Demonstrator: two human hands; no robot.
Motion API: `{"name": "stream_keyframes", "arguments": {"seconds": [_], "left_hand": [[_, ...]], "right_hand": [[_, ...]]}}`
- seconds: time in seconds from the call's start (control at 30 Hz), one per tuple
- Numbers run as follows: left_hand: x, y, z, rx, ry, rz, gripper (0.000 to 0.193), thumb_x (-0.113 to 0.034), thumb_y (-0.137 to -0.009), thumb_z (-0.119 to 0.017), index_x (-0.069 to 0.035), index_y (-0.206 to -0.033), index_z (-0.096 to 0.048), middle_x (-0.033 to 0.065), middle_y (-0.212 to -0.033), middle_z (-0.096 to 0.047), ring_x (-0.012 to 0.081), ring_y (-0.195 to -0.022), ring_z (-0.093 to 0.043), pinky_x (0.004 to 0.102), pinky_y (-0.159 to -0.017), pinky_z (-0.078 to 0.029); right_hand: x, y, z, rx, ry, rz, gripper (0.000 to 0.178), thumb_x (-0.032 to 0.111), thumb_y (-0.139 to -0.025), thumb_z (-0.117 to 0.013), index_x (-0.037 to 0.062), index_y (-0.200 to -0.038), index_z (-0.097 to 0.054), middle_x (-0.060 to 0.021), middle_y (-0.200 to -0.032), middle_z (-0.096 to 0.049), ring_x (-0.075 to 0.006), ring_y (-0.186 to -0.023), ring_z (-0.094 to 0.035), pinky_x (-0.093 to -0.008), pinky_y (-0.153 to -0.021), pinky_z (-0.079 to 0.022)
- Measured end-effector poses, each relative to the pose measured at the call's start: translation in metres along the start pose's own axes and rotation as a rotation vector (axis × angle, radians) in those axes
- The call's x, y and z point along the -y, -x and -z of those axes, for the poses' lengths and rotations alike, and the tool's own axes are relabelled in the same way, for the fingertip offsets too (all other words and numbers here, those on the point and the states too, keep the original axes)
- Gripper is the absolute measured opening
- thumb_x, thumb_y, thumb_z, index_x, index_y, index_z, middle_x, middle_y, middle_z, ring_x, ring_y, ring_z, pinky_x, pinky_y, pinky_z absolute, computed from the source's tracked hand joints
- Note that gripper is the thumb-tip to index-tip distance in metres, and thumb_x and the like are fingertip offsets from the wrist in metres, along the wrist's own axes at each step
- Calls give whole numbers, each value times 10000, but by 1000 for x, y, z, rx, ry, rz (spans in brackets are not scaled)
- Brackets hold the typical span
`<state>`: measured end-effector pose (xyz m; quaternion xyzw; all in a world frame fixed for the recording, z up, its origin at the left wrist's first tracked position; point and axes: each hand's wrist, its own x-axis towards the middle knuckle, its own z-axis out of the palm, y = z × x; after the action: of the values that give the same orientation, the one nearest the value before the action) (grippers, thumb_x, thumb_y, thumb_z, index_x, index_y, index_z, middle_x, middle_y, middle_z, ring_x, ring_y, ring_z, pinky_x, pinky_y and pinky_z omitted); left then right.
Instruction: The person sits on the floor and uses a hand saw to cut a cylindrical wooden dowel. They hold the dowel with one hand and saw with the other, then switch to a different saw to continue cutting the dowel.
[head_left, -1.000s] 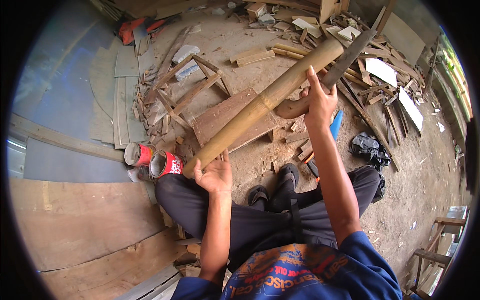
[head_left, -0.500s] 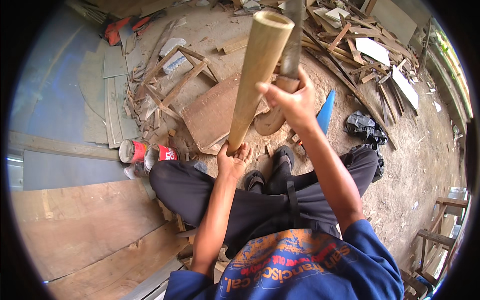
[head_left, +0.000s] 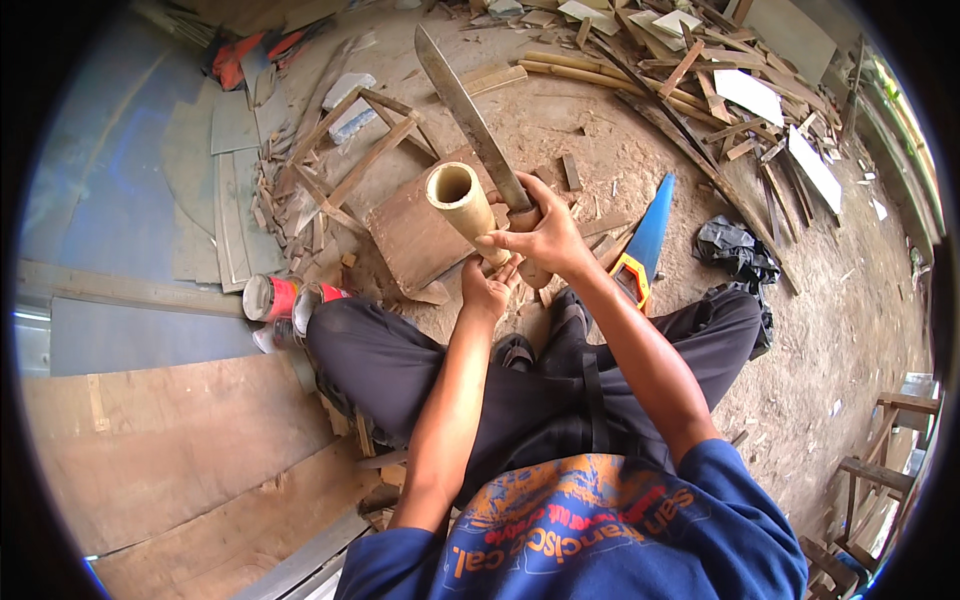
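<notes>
A pale, hollow bamboo tube [head_left: 462,208] stands tilted between my hands, its open end facing up. My left hand [head_left: 488,287] holds it around the lower end, fingers curled beneath. In my right hand [head_left: 550,232] is a machete [head_left: 478,120], gripped by its thick wooden handle, while the thumb rests against the tube. The long, worn blade points up and to the far left, passing just beyond the tube's rim. Part of the handle is hidden behind my right hand.
A wooden board [head_left: 400,225] lies just beyond my hands. A handsaw [head_left: 648,240] with a blue blade and orange handle is by my right knee, near a black plastic bag [head_left: 735,250]. Two red cans [head_left: 268,298] stand left; scrap wood [head_left: 720,80] is heaped far right.
The bamboo tube has come lower and tipped, so its hollow end now faces up more. The machete has swung leftward, bringing its whole blade into sight, and the right hand has dropped closer.
</notes>
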<state>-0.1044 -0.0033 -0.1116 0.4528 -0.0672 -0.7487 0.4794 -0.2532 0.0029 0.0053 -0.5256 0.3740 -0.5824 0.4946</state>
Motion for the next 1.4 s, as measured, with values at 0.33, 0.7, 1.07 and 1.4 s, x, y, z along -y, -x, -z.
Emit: {"name": "stream_keyframes", "arguments": {"seconds": [0.33,0.7,1.07,1.4], "left_hand": [[-106,95,-76,592,-792,-868,775,-25,-870,-655,2,-1533,-254,181,-1490,-403,253,-1371,-424,390,-1129,-374],[-110,96,-59,185,-744,-1302,381,42,-781,-751,-31,-1082,-530,68,-1047,-557,155,-941,-594,317,-838,-509],[-55,142,-30,-124,-542,-1427,346,51,-822,-593,-41,-1107,-420,114,-891,-555,235,-838,-605,405,-863,-523],[-58,155,9,-240,-440,-1402,335,12,-816,-580,-90,-1064,-379,99,-945,-541,219,-818,-577,449,-873,-529]], "right_hand": [[4,-9,12,11,-15,-25,874,52,-716,-873,-22,-1448,-401,-135,-1225,-659,-204,-1057,-661,-361,-953,-530],[11,52,0,50,584,-291,351,157,-872,-682,-41,-1147,-593,-256,-880,-695,-357,-806,-712,-449,-695,-557],[-65,123,-50,132,612,-95,429,66,-864,-599,28,-1280,-498,-222,-860,-625,-439,-719,-645,-522,-619,-530],[-106,137,-39,233,728,-246,436,78,-838,-625,34,-1262,-531,-199,-926,-646,-400,-723,-670,-489,-622,-555]]}}
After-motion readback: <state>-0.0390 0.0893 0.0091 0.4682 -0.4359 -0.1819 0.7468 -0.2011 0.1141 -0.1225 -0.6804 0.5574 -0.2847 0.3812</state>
